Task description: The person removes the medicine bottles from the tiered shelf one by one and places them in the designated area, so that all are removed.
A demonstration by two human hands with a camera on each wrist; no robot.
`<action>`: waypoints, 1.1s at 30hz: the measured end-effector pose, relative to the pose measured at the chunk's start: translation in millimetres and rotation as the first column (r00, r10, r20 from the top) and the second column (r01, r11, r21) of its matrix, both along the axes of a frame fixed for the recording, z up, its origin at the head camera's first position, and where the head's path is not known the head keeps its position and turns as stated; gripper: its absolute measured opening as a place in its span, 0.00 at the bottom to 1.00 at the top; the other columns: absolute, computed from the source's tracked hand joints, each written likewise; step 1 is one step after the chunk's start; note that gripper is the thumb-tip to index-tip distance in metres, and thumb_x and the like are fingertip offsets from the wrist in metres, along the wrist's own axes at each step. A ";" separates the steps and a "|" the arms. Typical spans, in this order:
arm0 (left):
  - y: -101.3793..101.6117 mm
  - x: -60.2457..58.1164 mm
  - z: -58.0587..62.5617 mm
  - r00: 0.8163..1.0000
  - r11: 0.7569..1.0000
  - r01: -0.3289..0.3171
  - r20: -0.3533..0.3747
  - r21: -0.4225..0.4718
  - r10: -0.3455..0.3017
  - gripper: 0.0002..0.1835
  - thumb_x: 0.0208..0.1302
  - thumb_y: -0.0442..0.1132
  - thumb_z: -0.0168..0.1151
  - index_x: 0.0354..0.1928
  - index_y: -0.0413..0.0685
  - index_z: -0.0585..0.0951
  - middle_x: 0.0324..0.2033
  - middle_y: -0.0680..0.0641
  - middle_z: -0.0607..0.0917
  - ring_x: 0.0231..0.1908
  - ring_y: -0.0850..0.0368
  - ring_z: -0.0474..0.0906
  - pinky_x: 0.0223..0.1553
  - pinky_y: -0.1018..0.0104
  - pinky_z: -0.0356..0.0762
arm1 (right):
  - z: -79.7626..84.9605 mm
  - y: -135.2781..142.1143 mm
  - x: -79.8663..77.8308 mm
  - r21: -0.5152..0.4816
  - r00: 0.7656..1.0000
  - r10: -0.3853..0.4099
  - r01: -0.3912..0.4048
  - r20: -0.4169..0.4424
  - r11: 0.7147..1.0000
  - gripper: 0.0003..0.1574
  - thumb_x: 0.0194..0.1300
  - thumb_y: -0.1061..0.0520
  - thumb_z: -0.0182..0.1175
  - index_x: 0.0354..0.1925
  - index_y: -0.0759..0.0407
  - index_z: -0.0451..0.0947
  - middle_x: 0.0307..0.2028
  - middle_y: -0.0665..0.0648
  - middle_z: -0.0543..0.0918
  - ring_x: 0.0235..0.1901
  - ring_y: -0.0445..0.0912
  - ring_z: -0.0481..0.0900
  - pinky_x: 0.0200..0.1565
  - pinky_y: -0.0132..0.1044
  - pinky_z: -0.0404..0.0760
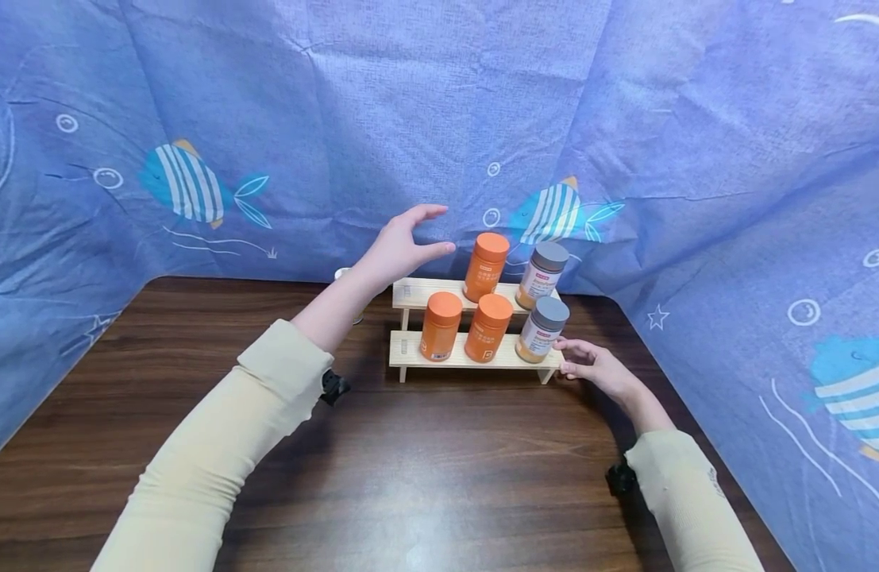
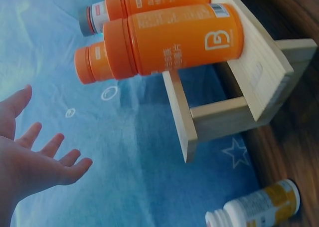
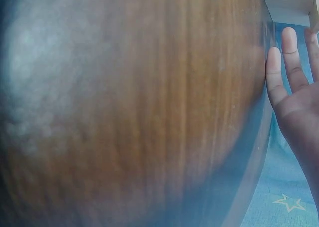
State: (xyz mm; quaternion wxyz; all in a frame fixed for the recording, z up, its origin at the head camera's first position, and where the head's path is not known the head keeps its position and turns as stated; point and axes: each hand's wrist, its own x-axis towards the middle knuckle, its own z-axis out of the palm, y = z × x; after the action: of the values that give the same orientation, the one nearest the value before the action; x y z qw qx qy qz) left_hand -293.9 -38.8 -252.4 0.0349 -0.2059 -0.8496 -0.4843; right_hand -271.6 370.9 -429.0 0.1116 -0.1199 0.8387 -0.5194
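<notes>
A two-step wooden rack [image 1: 453, 359] stands toward the back of the table. On its lower step are two orange bottles [image 1: 441, 327] and a grey-lidded bottle [image 1: 541, 332]; the upper step carries one orange bottle [image 1: 486, 266] and another grey-lidded bottle [image 1: 542, 276]. My left hand [image 1: 403, 242] hovers over the upper step's left end, thumb and fingers spread, holding nothing. At the lower step's right end, my right hand [image 1: 595, 368] holds the rack's edge between thumb and fingers, beside the grey-lidded bottle. The right wrist view shows its outer fingers [image 3: 291, 57] fairly straight, close to the tabletop.
A white bottle with a yellow label [image 2: 269, 207] stands on the table left of the rack, mostly hidden behind my left forearm in the head view. A blue fish-print cloth [image 1: 410, 119] hangs behind and along the sides of the dark wooden table [image 1: 425, 477].
</notes>
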 end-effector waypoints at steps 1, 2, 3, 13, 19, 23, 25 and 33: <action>2.6 -0.5 -0.1 1.000 1.000 0.004 -0.001 0.003 -0.004 0.35 0.59 0.53 0.65 0.68 0.58 0.65 0.67 0.54 0.67 0.69 0.53 0.56 0.66 0.52 0.58 | -0.6 0.2 -0.1 -0.001 1.000 -0.001 0.001 -0.001 1.000 0.30 0.62 0.56 0.63 0.59 0.67 0.68 0.69 0.68 0.57 0.42 0.34 0.76 0.40 0.31 0.80; 5.0 -1.6 -0.6 1.000 1.000 0.008 -0.002 0.004 -0.008 0.35 0.59 0.53 0.64 0.68 0.59 0.65 0.67 0.54 0.67 0.69 0.54 0.56 0.66 0.52 0.58 | -1.0 0.3 -0.2 -0.003 1.000 -0.001 0.001 -0.002 1.000 0.30 0.62 0.56 0.63 0.59 0.67 0.68 0.69 0.68 0.58 0.43 0.34 0.76 0.40 0.31 0.80; 7.5 -2.6 -1.1 1.000 1.000 0.013 -0.001 0.005 -0.013 0.35 0.59 0.53 0.64 0.68 0.59 0.65 0.67 0.54 0.67 0.69 0.54 0.56 0.66 0.52 0.58 | -1.6 0.4 -0.4 -0.003 1.000 -0.003 0.003 -0.002 1.000 0.30 0.62 0.56 0.63 0.58 0.66 0.69 0.69 0.68 0.58 0.43 0.34 0.76 0.40 0.31 0.80; 35.0 -15.8 -11.7 0.997 0.998 0.065 -0.032 -0.002 -0.065 0.34 0.60 0.49 0.64 0.68 0.55 0.65 0.66 0.51 0.68 0.68 0.51 0.59 0.66 0.50 0.58 | -3.1 2.4 -2.3 -0.014 1.000 0.017 -0.017 -0.007 1.000 0.29 0.62 0.61 0.62 0.59 0.70 0.67 0.69 0.69 0.57 0.44 0.33 0.77 0.41 0.32 0.81; 49.6 -22.0 -25.2 0.997 0.997 0.082 -0.013 0.012 -0.082 0.32 0.61 0.48 0.64 0.67 0.57 0.66 0.65 0.52 0.69 0.67 0.54 0.60 0.66 0.53 0.59 | -3.9 2.7 -1.2 -0.028 1.000 0.019 -0.019 -0.005 0.999 0.30 0.63 0.60 0.62 0.60 0.71 0.66 0.69 0.69 0.57 0.42 0.34 0.78 0.41 0.31 0.80; 58.0 -25.9 -32.2 0.996 0.996 0.087 -0.026 0.006 -0.087 0.32 0.61 0.47 0.64 0.67 0.55 0.67 0.65 0.51 0.69 0.67 0.53 0.60 0.66 0.53 0.59 | -4.3 2.7 -0.1 -0.034 1.000 0.011 -0.012 -0.015 0.999 0.30 0.63 0.62 0.61 0.59 0.72 0.66 0.68 0.70 0.57 0.41 0.34 0.78 0.40 0.31 0.81; 60.7 -27.4 -35.0 0.996 0.997 0.081 -0.035 -0.002 -0.081 0.31 0.62 0.47 0.63 0.67 0.54 0.67 0.65 0.52 0.70 0.67 0.53 0.60 0.66 0.53 0.59 | -4.0 2.2 -0.1 -0.036 1.000 0.014 -0.014 -0.017 0.999 0.29 0.62 0.62 0.61 0.59 0.72 0.66 0.68 0.70 0.58 0.41 0.34 0.78 0.40 0.31 0.81; 66.1 -33.7 -41.5 0.998 0.998 0.061 -0.005 0.014 -0.061 0.29 0.62 0.46 0.63 0.65 0.58 0.69 0.64 0.52 0.70 0.67 0.53 0.61 0.65 0.54 0.61 | -2.9 1.3 -3.1 -0.026 1.000 0.022 -0.022 -0.010 0.999 0.29 0.62 0.61 0.62 0.59 0.71 0.67 0.68 0.70 0.59 0.42 0.35 0.78 0.40 0.32 0.80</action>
State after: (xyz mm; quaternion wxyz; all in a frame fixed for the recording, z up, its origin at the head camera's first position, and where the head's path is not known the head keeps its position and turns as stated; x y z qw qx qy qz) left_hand -327.5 27.3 -294.0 0.0235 -0.2327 -0.8394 -0.4906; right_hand -274.7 372.2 -431.8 0.1117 -0.1332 0.8311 -0.5283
